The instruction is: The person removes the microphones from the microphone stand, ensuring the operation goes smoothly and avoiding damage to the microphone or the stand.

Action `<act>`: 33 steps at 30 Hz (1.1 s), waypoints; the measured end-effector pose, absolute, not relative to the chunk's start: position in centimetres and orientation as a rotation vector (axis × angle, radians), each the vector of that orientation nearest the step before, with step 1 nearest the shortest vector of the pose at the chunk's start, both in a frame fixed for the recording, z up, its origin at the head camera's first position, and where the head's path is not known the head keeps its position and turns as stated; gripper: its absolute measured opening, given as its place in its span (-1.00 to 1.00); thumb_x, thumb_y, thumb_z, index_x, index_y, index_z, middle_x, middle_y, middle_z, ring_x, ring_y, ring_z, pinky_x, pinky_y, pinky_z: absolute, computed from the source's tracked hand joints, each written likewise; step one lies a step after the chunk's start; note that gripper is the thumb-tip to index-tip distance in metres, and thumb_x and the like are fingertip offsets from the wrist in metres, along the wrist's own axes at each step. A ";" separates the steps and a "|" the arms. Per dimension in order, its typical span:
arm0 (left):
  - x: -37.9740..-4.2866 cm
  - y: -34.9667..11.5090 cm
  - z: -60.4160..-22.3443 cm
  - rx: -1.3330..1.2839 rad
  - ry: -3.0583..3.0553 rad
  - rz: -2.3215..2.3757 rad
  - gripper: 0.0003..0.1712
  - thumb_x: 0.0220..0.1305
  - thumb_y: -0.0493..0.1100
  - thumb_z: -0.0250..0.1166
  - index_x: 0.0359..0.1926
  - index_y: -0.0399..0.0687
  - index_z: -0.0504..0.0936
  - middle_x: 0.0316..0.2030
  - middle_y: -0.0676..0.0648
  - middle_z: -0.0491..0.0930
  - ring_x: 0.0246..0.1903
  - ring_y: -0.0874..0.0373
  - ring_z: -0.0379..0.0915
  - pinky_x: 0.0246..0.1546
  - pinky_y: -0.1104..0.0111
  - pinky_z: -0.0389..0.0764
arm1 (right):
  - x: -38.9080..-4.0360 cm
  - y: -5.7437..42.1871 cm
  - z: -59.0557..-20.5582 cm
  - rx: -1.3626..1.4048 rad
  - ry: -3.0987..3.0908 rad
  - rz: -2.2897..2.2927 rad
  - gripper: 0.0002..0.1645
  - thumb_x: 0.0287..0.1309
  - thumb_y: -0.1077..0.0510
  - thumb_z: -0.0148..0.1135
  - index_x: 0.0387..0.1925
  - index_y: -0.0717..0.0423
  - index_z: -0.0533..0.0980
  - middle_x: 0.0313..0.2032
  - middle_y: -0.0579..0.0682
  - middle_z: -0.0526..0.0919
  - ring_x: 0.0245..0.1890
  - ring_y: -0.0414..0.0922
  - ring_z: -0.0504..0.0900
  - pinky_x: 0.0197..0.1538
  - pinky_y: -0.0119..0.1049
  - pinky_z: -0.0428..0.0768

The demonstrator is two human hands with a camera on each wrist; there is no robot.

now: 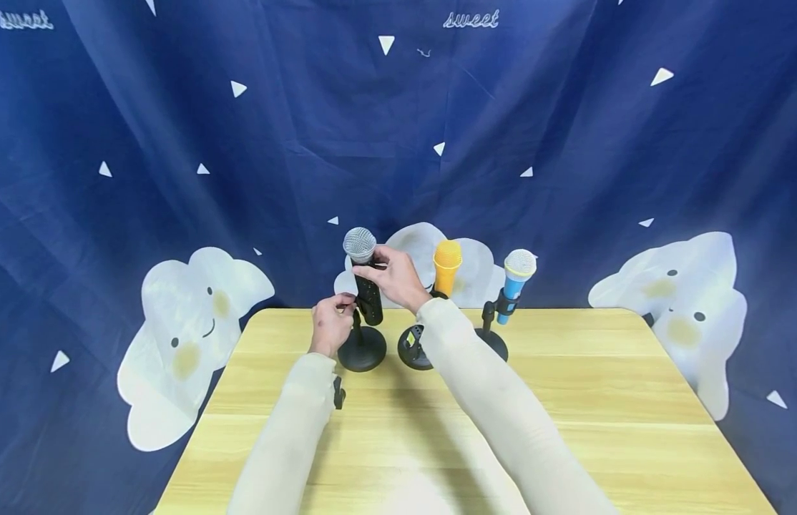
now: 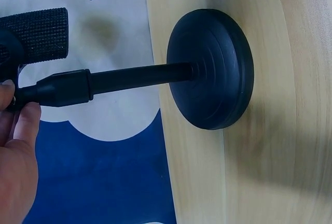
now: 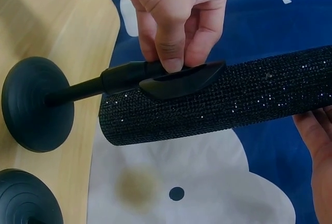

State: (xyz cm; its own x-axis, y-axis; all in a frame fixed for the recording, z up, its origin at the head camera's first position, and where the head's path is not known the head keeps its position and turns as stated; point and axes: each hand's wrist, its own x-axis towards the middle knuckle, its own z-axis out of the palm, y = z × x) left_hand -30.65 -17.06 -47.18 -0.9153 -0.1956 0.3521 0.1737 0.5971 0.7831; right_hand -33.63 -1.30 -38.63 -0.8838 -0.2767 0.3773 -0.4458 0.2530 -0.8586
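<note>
A black, glitter-studded microphone [image 1: 369, 295] with a silver mesh head stands upright at the left of the row. My right hand [image 1: 398, 277] grips its upper body just under the head. With thumb and fingers, my left hand [image 1: 330, 325] pinches the top of the black desk stand, at the clip joint. The stand's round base [image 1: 363, 350] rests on the table. In the right wrist view the clip [image 3: 181, 81] lies along the microphone's lower body; whether it fully encircles it cannot be told. The left wrist view shows the stand's pole [image 2: 135, 78] rising from the base.
A yellow microphone [image 1: 447, 266] stands to the right, partly behind my right forearm, above another round base [image 1: 413, 349]. Further right, a blue microphone [image 1: 514, 279] with a white head sits in a stand clip. Behind the wooden table [image 1: 579, 400] hangs a blue curtain [image 1: 553, 86].
</note>
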 end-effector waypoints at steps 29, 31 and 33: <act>-30.7 -17.0 -47.4 0.017 -2.444 -1.261 -0.87 0.25 -0.40 0.31 -0.27 -0.25 0.79 -0.15 -0.12 0.75 -0.12 -0.08 0.66 0.12 0.09 0.45 | -33.8 -0.7 -38.2 0.700 -2.420 1.634 -0.66 0.12 0.10 0.49 -0.09 0.16 0.65 -0.12 0.02 0.75 -0.02 -0.08 0.71 0.03 -0.33 0.65; -30.6 -16.9 -47.4 0.011 -2.426 -1.260 -0.87 0.23 -0.41 0.31 -0.27 -0.26 0.79 -0.16 -0.13 0.75 -0.14 -0.09 0.66 0.12 0.07 0.45 | -33.8 -0.7 -38.2 0.706 -2.419 1.640 -0.65 0.12 0.10 0.49 -0.09 0.16 0.65 -0.11 0.02 0.75 -0.02 -0.08 0.71 0.03 -0.34 0.65; -30.6 -16.9 -47.4 0.005 -2.405 -1.265 -0.87 0.23 -0.41 0.31 -0.29 -0.26 0.79 -0.17 -0.13 0.75 -0.15 -0.08 0.67 0.10 0.10 0.50 | -33.8 -0.7 -38.1 0.712 -2.414 1.645 -0.65 0.13 0.11 0.49 -0.08 0.17 0.65 -0.11 0.03 0.74 -0.02 -0.08 0.71 0.03 -0.34 0.65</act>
